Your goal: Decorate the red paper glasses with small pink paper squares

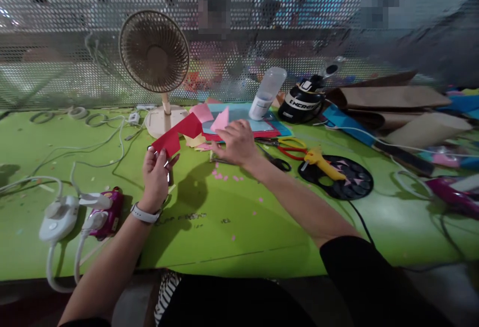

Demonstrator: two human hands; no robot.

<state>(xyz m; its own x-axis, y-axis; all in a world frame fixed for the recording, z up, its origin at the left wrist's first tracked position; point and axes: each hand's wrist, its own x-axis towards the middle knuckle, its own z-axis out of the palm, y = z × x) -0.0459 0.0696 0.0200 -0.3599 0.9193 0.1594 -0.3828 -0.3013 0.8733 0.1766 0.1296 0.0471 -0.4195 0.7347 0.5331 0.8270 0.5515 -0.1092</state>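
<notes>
My left hand (155, 175) pinches a red piece of paper (172, 140) with cut, angular edges, raised above the table. Something shiny and dark shows beside its fingers, too small to make out. Over the paper stack, my right hand (237, 142) has curled fingers at the lower edge of a pink piece of paper (221, 119) and appears to grip it. Another pink paper (202, 112) lies behind the red one. Below my right hand, small pink scraps (220, 176) are scattered on the green table (224, 252). Blue and red sheets (239, 112) lie under a clear-topped bottle (267, 95).
A fan (155, 53) stands at the back left. Plugs and a white power adapter (60, 217) with cables lie at left. To the right are yellow-and-red-handled scissors (292, 147), a yellow glue gun (325, 164) on a black round tray (359, 185), and a black jug (301, 102).
</notes>
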